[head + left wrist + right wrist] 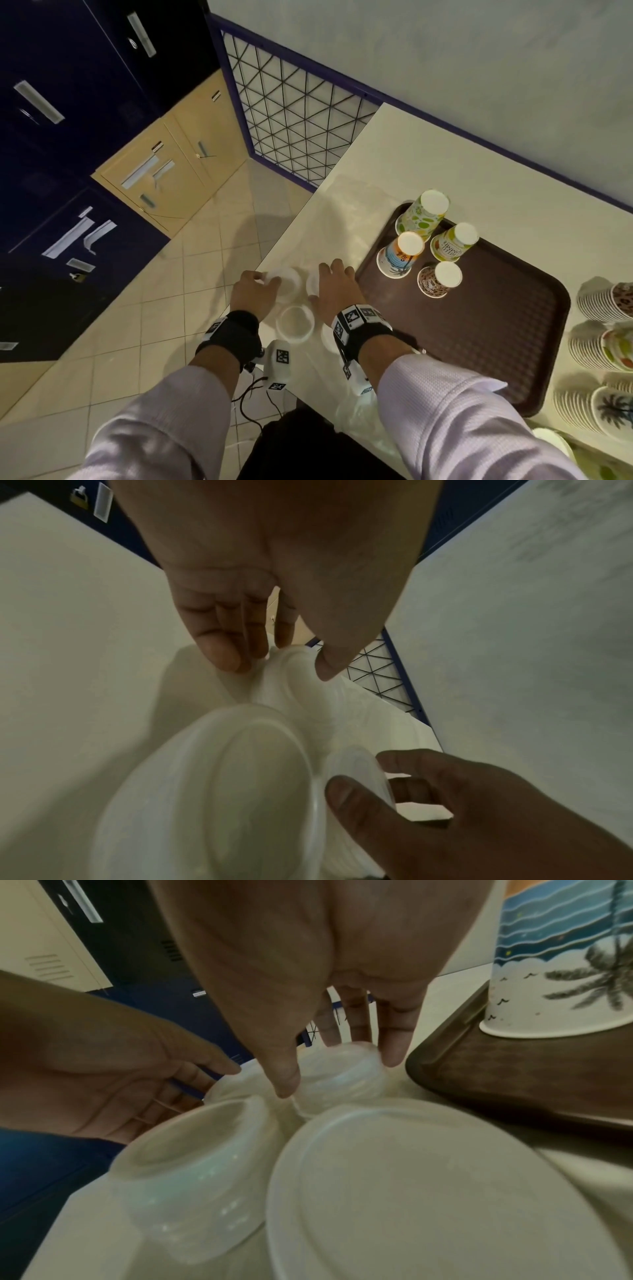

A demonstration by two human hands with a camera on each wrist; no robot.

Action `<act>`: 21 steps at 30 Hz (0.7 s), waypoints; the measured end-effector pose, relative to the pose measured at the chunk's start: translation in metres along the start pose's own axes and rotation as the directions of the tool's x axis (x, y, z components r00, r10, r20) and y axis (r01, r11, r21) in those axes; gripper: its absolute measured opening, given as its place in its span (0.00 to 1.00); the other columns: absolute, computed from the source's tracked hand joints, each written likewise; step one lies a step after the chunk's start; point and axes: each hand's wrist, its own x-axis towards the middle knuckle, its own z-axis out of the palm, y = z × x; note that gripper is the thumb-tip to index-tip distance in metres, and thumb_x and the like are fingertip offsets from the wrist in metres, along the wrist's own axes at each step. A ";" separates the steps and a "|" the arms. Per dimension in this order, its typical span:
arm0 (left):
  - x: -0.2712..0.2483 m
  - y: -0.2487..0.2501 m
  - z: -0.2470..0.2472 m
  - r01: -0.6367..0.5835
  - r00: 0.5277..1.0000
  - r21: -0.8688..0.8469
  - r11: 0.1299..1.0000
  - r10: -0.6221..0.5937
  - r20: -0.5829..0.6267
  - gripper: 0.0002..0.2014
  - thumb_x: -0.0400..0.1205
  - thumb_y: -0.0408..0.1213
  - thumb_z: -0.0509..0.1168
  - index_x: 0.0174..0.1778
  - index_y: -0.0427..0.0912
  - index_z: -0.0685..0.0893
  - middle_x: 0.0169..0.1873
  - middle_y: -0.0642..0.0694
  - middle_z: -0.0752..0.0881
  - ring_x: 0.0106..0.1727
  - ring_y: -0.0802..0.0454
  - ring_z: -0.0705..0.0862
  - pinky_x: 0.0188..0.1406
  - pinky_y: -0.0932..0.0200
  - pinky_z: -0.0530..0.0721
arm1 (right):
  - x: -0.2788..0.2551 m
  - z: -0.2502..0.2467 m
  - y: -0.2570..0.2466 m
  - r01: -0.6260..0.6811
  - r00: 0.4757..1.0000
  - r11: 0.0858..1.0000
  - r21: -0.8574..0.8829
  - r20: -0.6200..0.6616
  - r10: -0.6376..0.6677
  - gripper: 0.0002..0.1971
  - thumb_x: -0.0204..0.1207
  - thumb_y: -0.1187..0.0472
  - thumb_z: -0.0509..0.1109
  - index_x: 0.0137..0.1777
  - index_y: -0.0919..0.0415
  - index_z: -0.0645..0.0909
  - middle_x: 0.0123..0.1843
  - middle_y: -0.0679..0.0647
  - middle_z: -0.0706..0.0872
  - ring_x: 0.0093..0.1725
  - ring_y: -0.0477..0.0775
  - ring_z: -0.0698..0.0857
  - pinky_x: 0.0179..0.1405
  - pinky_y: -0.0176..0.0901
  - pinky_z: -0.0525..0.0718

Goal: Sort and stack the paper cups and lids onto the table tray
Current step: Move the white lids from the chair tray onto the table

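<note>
Several stacks of white plastic lids sit near the table corner, left of the brown tray (pixel 496 329). My left hand (pixel 265 278) grips the far-left lid stack (pixel 289 282), pinching it between thumb and fingers (pixel 226 661). My right hand (pixel 322 278) grips the neighbouring small lid stack (pixel 339 1080), thumb on one side and fingers (pixel 394 1053) on the other. A third lid stack (pixel 295 323) stands between my wrists, and a wide lid (pixel 411 1191) lies under my right wrist. Several patterned paper cups stand upside down on the tray, among them a palm-tree cup (pixel 399 255).
Sleeves of nested paper cups (pixel 603 301) lie on their sides at the table's right edge. The table edge and corner run just left of my left hand, with tiled floor (pixel 171 308) below. A blue wire-grid panel (pixel 291 113) stands behind the table.
</note>
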 end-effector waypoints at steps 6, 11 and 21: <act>-0.019 0.015 -0.013 -0.050 0.996 -0.025 0.998 0.048 -0.069 0.30 0.82 0.53 0.72 0.77 0.43 0.74 0.70 0.39 0.77 0.57 0.44 0.80 0.59 0.53 0.77 | 0.001 0.003 -0.001 -0.024 1.000 1.000 0.006 -0.009 0.024 0.28 0.81 0.50 0.72 0.74 0.62 0.70 0.72 0.61 0.70 0.71 0.66 0.72 0.68 0.56 0.79; -0.048 0.039 -0.025 -0.194 0.968 -0.019 0.981 0.189 -0.167 0.29 0.80 0.56 0.72 0.75 0.49 0.76 0.67 0.38 0.79 0.67 0.39 0.80 0.72 0.41 0.80 | -0.010 -0.003 -0.005 -0.042 0.999 0.997 0.060 -0.032 0.044 0.35 0.82 0.50 0.70 0.82 0.65 0.61 0.75 0.63 0.69 0.74 0.70 0.70 0.71 0.59 0.77; -0.159 0.117 -0.050 -0.589 0.800 -0.236 0.773 0.598 -0.037 0.06 0.88 0.52 0.66 0.55 0.58 0.85 0.52 0.55 0.86 0.50 0.55 0.85 0.52 0.59 0.80 | -0.110 -0.087 -0.010 0.071 0.938 0.888 0.455 -0.332 0.095 0.29 0.86 0.56 0.64 0.84 0.66 0.64 0.81 0.62 0.70 0.79 0.63 0.71 0.81 0.53 0.66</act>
